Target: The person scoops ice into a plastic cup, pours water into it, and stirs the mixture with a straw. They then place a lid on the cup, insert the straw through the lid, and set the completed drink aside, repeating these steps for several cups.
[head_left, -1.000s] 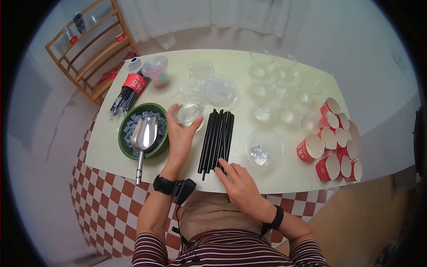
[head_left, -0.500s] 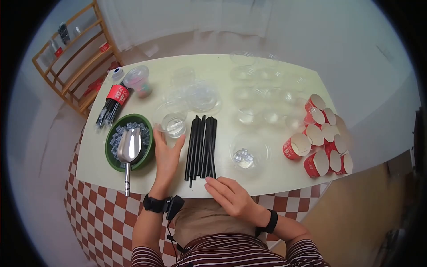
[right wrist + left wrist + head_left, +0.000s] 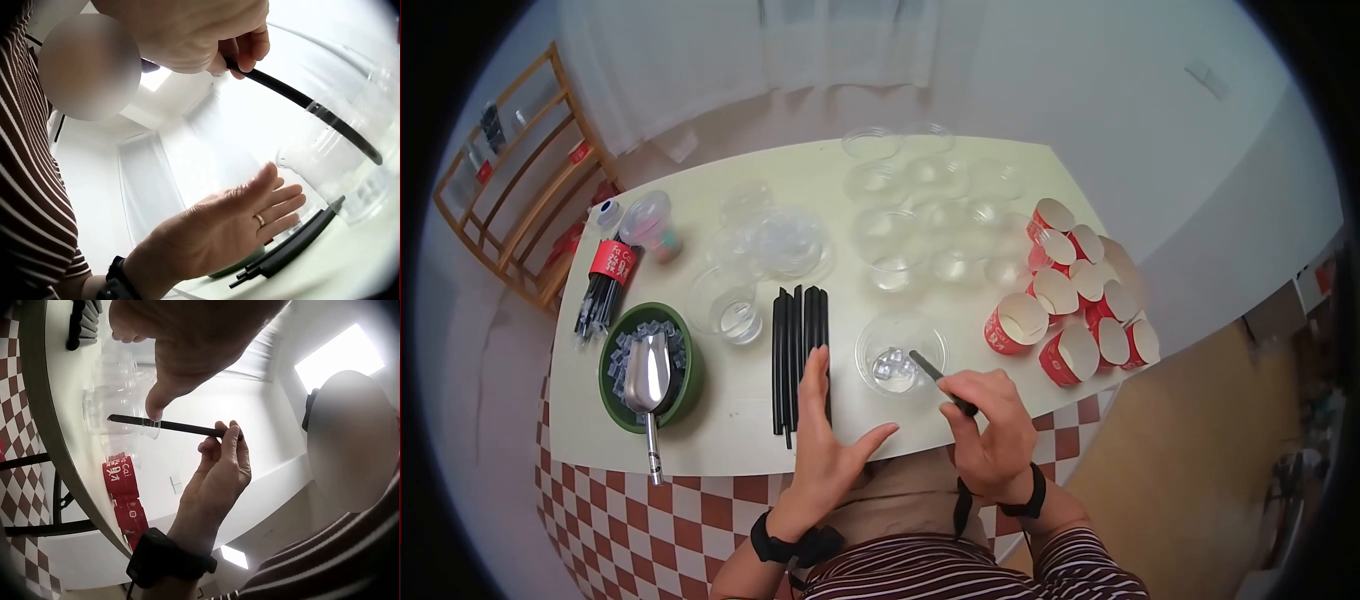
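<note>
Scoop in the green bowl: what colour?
Silver, shiny metal throughout, handle included; the scoop shows best in the head view.

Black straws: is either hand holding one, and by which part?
Yes. The right hand pinches one black straw between thumb and fingers at its upper end, with the other end pointing into the clear cup. The left hand holds nothing.
</note>
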Available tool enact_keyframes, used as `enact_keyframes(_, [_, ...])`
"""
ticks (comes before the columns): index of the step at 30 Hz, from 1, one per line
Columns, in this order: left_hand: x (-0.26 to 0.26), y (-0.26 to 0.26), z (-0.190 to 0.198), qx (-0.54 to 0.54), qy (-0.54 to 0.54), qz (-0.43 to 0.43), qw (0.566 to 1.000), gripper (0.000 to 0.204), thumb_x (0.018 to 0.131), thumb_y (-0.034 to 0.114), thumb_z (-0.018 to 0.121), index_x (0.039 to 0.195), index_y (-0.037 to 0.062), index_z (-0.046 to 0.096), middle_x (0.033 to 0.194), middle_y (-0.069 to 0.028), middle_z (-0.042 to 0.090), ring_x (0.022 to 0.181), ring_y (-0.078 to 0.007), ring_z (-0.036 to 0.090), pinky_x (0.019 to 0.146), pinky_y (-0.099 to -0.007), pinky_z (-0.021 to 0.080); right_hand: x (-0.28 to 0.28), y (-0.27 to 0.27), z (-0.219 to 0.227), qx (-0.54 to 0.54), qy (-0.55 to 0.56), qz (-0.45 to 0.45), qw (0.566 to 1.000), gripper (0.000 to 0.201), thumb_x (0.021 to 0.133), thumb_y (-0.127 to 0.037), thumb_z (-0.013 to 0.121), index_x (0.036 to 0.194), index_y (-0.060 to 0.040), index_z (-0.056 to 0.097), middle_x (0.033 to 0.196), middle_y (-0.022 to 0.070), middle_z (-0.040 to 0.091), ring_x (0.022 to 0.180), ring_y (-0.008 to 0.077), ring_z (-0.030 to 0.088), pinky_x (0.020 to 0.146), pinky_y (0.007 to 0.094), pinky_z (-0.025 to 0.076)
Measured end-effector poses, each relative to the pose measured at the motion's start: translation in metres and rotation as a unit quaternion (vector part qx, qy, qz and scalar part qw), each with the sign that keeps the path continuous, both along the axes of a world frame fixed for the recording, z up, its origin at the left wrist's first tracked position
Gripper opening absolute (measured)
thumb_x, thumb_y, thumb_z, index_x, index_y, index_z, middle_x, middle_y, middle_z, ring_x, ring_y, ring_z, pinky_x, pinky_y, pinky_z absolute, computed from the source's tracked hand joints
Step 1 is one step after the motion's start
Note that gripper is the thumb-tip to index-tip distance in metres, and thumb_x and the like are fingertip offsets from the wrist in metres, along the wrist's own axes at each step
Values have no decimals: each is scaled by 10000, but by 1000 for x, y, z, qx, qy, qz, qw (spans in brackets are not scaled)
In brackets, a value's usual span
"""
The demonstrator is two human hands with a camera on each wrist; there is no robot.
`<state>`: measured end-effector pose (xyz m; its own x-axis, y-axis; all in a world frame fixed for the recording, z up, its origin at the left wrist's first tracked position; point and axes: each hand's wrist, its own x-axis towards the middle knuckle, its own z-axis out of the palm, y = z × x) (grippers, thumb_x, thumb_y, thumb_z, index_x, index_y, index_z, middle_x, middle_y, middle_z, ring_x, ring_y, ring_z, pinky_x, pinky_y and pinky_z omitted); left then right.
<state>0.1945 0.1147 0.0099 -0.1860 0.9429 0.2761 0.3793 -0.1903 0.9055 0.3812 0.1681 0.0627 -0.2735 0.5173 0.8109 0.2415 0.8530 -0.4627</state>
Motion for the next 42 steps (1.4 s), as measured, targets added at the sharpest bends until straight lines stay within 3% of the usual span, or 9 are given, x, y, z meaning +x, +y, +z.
enact_keyframes(1, [6, 9, -4, 1, -2, -17, 1000, 1124, 746, 143, 894, 1563, -53, 147, 1576, -267, 273, 1461, -383, 329, 1202, -439, 298, -3, 6, -5, -5, -9, -5, 1000, 472, 781, 134, 755, 1214, 34, 595, 1040, 183, 681, 778, 288, 629, 649, 342, 527])
enact_keyframes(3, [13, 26, -15, -7, -16, -42, 999, 1190, 736, 143, 900, 1581, -27, 80, 1606, -280, 231, 1487, -380, 294, 1208, -412, 290, -7, 14, -17, -28, 7, 6, 1000, 360, 854, 108, 701, 1188, 27, 595, 1045, 179, 694, 803, 251, 640, 685, 315, 524])
enact_keyframes(10, [29, 54, -29, -19, -93, -34, 995, 1192, 731, 139, 895, 1590, 16, 77, 1510, -285, 366, 1419, -357, 392, 1171, -421, 337, -6, 15, -18, -141, 14, 14, 990, 209, 958, 36, 623, 1163, 42, 585, 1078, 176, 708, 856, 196, 661, 770, 282, 531])
enact_keyframes(14, [32, 55, -36, -9, -112, -21, 993, 989, 755, 153, 876, 1523, -7, 273, 1415, -230, 459, 1256, -326, 546, 1037, -393, 465, -1, 18, -14, -214, 72, 33, 974, 183, 951, 25, 638, 1129, 36, 601, 1007, 139, 699, 758, 206, 653, 728, 291, 535])
enact_keyframes(21, [37, 53, -43, 24, -64, 7, 998, 777, 757, 146, 864, 1379, -43, 438, 1251, -200, 525, 1136, -334, 595, 947, -392, 500, -9, 39, -3, -7, -44, -3, 999, 194, 933, 40, 653, 1110, 36, 574, 958, 159, 680, 726, 230, 642, 627, 302, 516])
enact_keyframes(24, [36, 55, -45, 37, -52, 8, 998, 791, 747, 135, 866, 1385, -41, 434, 1238, -200, 527, 1131, -351, 591, 947, -399, 499, -17, 43, -13, -2, -14, 29, 999, 176, 941, 30, 648, 1100, 37, 573, 963, 152, 683, 722, 222, 643, 646, 292, 519])
enact_keyframes(30, [36, 52, -43, 25, -38, 10, 999, 808, 734, 121, 866, 1388, -48, 424, 1262, -207, 514, 1165, -369, 574, 969, -411, 489, -7, 30, -11, -196, 27, 69, 978, 132, 1022, -34, 560, 1127, 40, 527, 997, 143, 687, 761, 155, 633, 728, 273, 544])
enact_keyframes(37, [36, 53, -43, 34, -45, 4, 998, 823, 727, 120, 870, 1391, -50, 415, 1286, -208, 501, 1187, -372, 561, 988, -411, 482, -11, 41, -10, -14, -30, -2, 999, 197, 948, 17, 654, 1117, 26, 554, 933, 145, 685, 714, 235, 646, 657, 311, 532])
enact_keyframes(42, [36, 53, -46, 37, -41, 8, 998, 818, 724, 127, 875, 1383, -46, 422, 1278, -205, 503, 1176, -372, 570, 976, -414, 491, -15, 34, -17, -117, 39, 64, 990, 203, 940, 19, 664, 1111, 30, 554, 919, 146, 685, 727, 247, 651, 648, 316, 533])
